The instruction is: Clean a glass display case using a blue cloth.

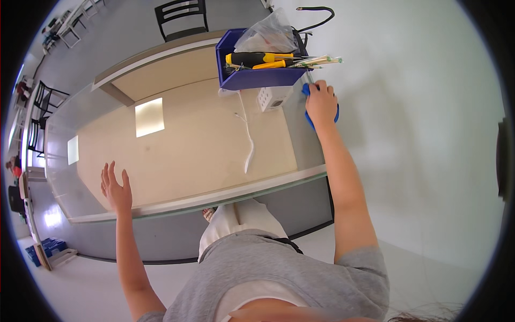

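Observation:
My right hand (322, 102) is closed over a blue object (309, 118) at the right edge of the glass-topped table, beside the white wall. Only curved blue parts show around my fingers and palm, so its kind is unclear. Just beyond that hand stands a dark blue plastic bin (261, 79), which holds a black-and-yellow screwdriver (251, 59), another yellow-handled tool (269, 64), a clear plastic bag (269, 34) and some thin sticks in wrapping (322, 60). My left hand (116, 189) is raised over the near left part of the table (193, 161), fingers apart, holding nothing.
A white power strip (273, 98) sits near the bin. A white cable (247, 137) runs towards me. The white wall (422, 141) bounds the right side. A black chair (181, 20) stands beyond the table's far edge, and a bent black cable (322, 20) sticks out behind the bin.

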Demonstrator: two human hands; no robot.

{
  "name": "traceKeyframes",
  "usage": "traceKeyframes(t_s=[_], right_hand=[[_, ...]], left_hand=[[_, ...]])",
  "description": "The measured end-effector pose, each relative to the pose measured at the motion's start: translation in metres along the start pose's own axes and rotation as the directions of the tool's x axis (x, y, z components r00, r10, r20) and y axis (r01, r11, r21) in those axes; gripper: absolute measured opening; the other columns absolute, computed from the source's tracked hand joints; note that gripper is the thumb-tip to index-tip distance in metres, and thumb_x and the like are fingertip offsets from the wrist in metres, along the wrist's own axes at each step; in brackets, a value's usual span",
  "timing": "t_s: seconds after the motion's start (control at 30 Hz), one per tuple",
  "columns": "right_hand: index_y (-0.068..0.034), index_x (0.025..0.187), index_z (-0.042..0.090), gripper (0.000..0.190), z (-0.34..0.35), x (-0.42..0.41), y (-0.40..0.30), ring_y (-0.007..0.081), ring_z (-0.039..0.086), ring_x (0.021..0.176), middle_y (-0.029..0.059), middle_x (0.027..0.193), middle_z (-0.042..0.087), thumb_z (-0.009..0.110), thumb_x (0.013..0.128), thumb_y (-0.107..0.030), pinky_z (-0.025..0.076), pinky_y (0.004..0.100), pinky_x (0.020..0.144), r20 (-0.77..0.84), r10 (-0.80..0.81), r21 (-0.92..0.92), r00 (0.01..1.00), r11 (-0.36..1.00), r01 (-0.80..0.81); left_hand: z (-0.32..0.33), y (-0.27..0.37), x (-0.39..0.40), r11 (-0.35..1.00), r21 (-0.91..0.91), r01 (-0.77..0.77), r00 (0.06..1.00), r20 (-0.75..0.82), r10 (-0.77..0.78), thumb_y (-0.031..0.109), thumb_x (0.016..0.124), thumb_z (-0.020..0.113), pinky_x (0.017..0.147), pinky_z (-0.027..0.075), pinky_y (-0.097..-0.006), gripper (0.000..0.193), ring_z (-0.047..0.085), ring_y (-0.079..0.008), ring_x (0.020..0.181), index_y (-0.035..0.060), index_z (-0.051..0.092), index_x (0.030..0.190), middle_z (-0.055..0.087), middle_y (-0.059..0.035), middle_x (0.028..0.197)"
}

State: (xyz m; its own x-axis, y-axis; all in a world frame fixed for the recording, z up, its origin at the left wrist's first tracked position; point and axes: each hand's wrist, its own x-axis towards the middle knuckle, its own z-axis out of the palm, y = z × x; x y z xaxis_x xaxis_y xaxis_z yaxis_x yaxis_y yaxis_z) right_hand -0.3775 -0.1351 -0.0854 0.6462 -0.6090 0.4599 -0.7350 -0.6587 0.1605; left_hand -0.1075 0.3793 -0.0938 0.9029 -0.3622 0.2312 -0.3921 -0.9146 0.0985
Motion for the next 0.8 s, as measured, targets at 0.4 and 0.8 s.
traceKeyframes(t_s=[0.4,0.8], right_hand=[[-0.017,0.107,0.066,0.032,-0.026,-0.043,0.009,0.0238,0.055,0.094,0.0004,0.104,0.055,0.068,0.076,-0.018,0.048,0.0413,0.074,0.05,-0.005,0.037,0.999,0.999,0.003],[-0.007,0.118,0.062,0.04,-0.143,-0.192,-0.036,0.029,0.056,0.093,0.0069,0.105,0.055,0.067,0.078,-0.014,0.047,0.0382,0.078,0.333,0.027,0.222,0.943,0.969,-0.106]], left_hand=[[0.004,-0.009,0.001,0.997,-0.077,-0.03,1.0,-0.001,0.03,0.042,0.096,0.049,0.114,0.02,-0.0463,0.047,0.03,-0.0255,0.139,0.0192,0.047,0.137,0.039,-0.0055,0.147],[0.004,-0.001,0.001,1.0,0.023,0.009,0.995,0.096,-0.011,0.043,0.097,0.044,0.113,0.019,-0.0531,0.05,0.023,-0.0302,0.142,0.0186,0.039,0.141,0.031,-0.009,0.151]])
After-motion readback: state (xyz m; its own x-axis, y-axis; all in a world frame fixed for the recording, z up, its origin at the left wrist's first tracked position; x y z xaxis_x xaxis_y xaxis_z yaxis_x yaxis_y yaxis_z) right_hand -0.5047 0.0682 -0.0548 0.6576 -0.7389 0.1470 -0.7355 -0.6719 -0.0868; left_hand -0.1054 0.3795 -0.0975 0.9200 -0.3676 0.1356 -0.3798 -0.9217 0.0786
